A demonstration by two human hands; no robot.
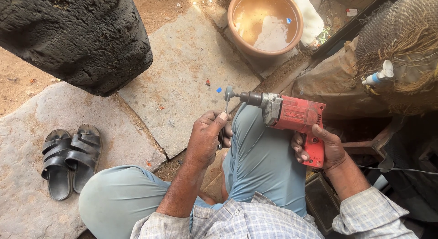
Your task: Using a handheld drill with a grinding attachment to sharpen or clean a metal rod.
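Right hand (321,147): closed around the pistol grip of a red electric drill (294,115); fingers wrapped fully about the handle, the drill body lying level above the right knee, its nose pointing towards the left hand

Left hand (207,136): curled shut on a thin metal tool (226,103), thumb on top; the tool stands upright out of the fist, its tip meeting the small grinding wheel (228,93) at the drill's nose

Drill: just above and between the two hands; grey metal chuck housing ahead of the red casing; a black cord (401,169) trails off beyond the right hand

Person: seated, knees apart in pale blue trousers (264,161), checked shirt sleeves (369,214) rolled at the forearms

Beyond the left hand: a pair of black sandals (70,159) side by side on the stone paving (182,70), well apart from the hand; a dark, rough-barked trunk (77,38) further out

Ahead of the hands: a round clay basin (265,22) of cloudy water, well apart from the drill

Beyond the right hand: coarse sacking (401,42) with a small white and blue fitting (378,76)
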